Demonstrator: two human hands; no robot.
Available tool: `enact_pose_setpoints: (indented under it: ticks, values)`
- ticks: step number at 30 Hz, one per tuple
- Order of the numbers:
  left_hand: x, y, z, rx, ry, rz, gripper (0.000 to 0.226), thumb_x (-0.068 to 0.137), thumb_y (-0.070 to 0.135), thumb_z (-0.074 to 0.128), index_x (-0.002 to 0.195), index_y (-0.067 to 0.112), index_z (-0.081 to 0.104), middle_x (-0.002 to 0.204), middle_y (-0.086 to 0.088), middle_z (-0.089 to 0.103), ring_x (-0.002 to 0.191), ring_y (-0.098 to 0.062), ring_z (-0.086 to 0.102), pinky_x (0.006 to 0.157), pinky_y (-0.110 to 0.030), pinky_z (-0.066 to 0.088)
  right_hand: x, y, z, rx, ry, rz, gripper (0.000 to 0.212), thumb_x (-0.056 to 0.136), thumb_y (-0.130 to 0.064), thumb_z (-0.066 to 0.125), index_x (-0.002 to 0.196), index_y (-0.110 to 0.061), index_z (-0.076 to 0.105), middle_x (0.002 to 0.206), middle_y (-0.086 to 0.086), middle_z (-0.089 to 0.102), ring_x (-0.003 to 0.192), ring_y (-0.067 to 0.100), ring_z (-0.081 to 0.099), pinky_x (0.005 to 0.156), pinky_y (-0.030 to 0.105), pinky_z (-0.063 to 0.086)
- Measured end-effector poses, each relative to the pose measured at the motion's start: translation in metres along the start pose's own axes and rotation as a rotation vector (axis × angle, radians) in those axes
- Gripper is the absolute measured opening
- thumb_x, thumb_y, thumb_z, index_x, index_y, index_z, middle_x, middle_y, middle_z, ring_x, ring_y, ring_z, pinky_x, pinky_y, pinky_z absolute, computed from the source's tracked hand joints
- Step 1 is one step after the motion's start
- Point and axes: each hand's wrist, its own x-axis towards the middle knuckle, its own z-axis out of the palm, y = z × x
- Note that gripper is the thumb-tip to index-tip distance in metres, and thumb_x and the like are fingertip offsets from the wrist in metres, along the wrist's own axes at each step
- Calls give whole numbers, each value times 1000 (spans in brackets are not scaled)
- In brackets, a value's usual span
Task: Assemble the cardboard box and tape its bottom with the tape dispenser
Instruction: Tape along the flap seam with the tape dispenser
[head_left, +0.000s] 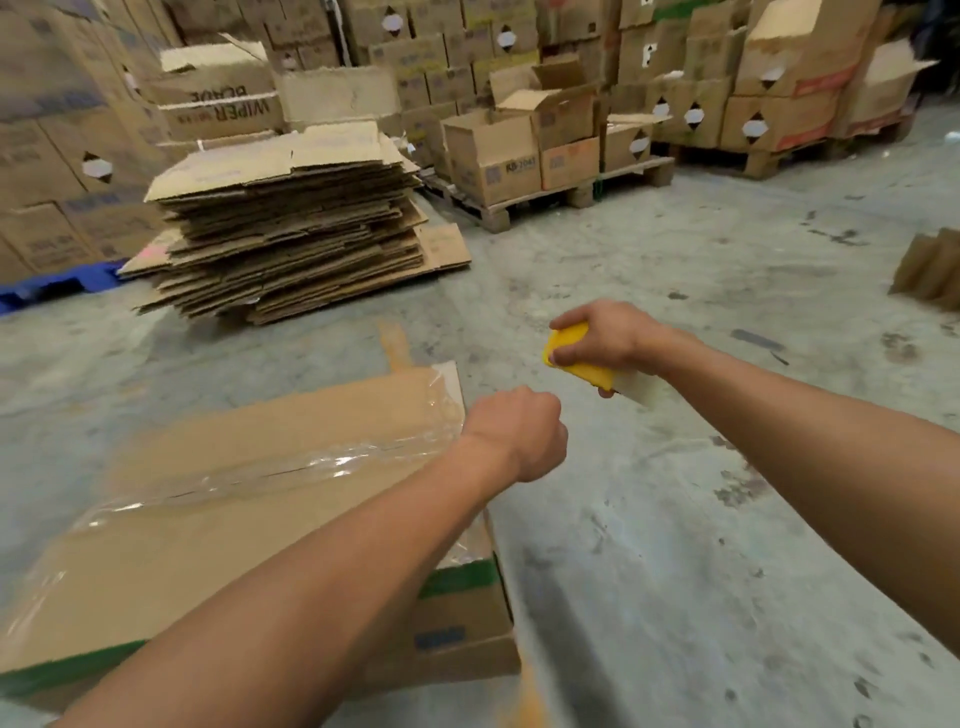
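Brown corrugated cardboard fills most of the scene, and the nearest piece of it is the cardboard box (249, 519) lying at about seven o'clock on the concrete floor (675, 545), its closed bottom flaps turned up toward the camera. A strip of clear tape (270, 475) runs along the seam between the flaps, wrinkled and glinting, and its far end laps over the box's edge near eleven o'clock of the left hand. A green band marks the box's near side wall. The left hand (514, 434) is held just past the box's far right corner, fingers curled into a closed fist; whether it pinches anything cannot be told. At roughly one o'clock from it, slightly apart, the right hand (605, 338) grips the yellow tape dispenser (574, 358), fingers wrapped over the top and thumb underneath, with a pale roll of tape showing at the dispenser's lower right. The dispenser is in the air, clear of the box. At ten o'clock a tall stack of flattened cartons (291, 228) sits on the floor. Behind it, from eleven round to two o'clock, made-up cartons stand on wooden pallets (545, 200), some open at the top. A blue pallet edge (57, 288) shows at nine o'clock.
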Motion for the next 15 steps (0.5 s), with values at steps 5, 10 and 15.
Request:
enact_pose_setpoints:
  ticks: [5, 10, 15]
  values:
    - [-25, -118, -14, -147, 66, 73, 47, 98, 41, 39, 141, 26, 47, 146, 0, 49, 132, -23, 47, 105, -35, 39, 7, -45, 7, 269, 73, -18, 55, 81, -28, 79, 133, -26, 61, 118, 18, 58, 55, 34, 63, 43, 35, 55]
    - [-90, -198, 21, -70, -106, 232, 71, 92, 69, 20, 155, 36, 10, 163, 8, 10, 150, -10, 5, 122, -37, 7, 6, -87, 35, 327, 78, -87, 54, 85, -27, 76, 136, -21, 58, 113, 17, 60, 53, 20, 59, 35, 15, 43]
    - [-150, -242, 44, -51, -225, 273, 82, 85, 82, 17, 149, 45, -17, 159, 15, -23, 146, -8, -25, 121, -44, -8, 11, -128, 71, 368, 66, -114, 56, 84, -28, 76, 137, -24, 57, 111, 19, 64, 42, 20, 61, 37, 20, 45]
